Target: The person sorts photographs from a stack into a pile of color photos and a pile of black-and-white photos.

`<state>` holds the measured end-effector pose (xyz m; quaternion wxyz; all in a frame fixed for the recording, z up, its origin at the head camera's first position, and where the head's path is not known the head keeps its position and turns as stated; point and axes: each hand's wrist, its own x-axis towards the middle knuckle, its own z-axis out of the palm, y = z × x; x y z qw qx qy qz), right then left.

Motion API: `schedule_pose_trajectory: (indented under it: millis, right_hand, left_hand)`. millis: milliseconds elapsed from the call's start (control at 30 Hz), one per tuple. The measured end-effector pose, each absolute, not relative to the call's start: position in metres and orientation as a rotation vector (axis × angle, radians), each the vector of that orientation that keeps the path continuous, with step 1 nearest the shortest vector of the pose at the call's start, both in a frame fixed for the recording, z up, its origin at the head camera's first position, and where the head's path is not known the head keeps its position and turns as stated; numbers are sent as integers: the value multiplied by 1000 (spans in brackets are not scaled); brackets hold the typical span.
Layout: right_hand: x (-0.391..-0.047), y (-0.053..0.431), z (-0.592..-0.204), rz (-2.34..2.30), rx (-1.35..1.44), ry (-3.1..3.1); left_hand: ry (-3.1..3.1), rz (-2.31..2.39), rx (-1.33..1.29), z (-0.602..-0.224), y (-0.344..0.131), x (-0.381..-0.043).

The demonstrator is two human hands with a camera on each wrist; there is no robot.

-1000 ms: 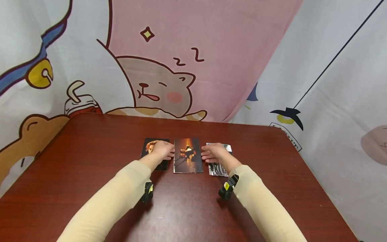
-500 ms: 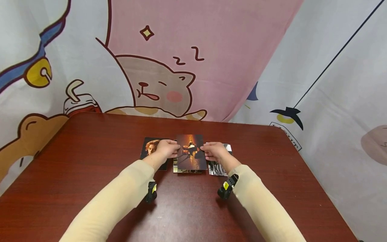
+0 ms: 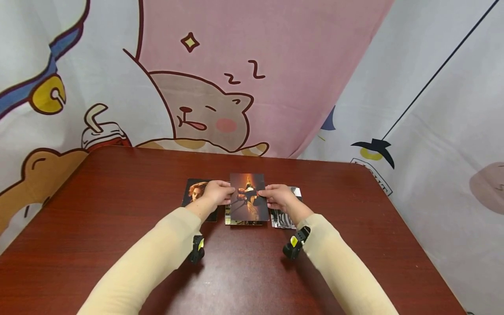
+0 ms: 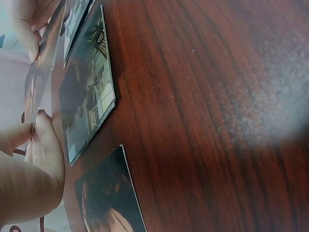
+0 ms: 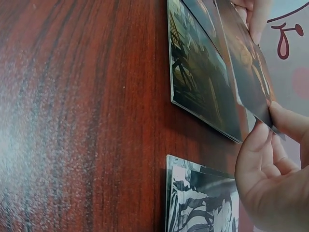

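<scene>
Between both hands, a photo card (image 3: 247,205) with a warm orange and dark picture is raised above the table. My left hand (image 3: 214,193) pinches its left edge between thumb and fingers, and my right hand (image 3: 280,197) pinches its right edge. Below it lies a stack of cards (image 4: 91,96), its top one greenish and partly covered in the head view. On the left, a dark portrait card (image 3: 197,189) lies partly behind the left hand. A black-and-white card stack (image 5: 203,198) lies on the right, partly behind the right hand.
The cards lie toward the far side of a reddish-brown wooden table (image 3: 236,271). A cartoon-printed cloth (image 3: 295,57) hangs behind its back edge. Each wrist carries a small black camera (image 3: 293,245).
Both hands have taken hold of the middle stack's top card and lifted it, uncovering another card beneath. During the last half second, hands and card have barely moved.
</scene>
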<state>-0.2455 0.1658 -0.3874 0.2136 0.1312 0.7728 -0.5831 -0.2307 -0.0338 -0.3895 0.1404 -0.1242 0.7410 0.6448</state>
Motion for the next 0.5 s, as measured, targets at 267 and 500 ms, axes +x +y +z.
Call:
schedule_pose_trajectory:
  millis: [267,500]
  right_hand:
    - [-246,165,-386,-1609,403,2158]
    - [-247,159,-385,-1622,400,2152]
  left_hand:
    - [2131,1882,-389,-387,-34,-230]
    - [2145,1877,-407,-385,-40,-231]
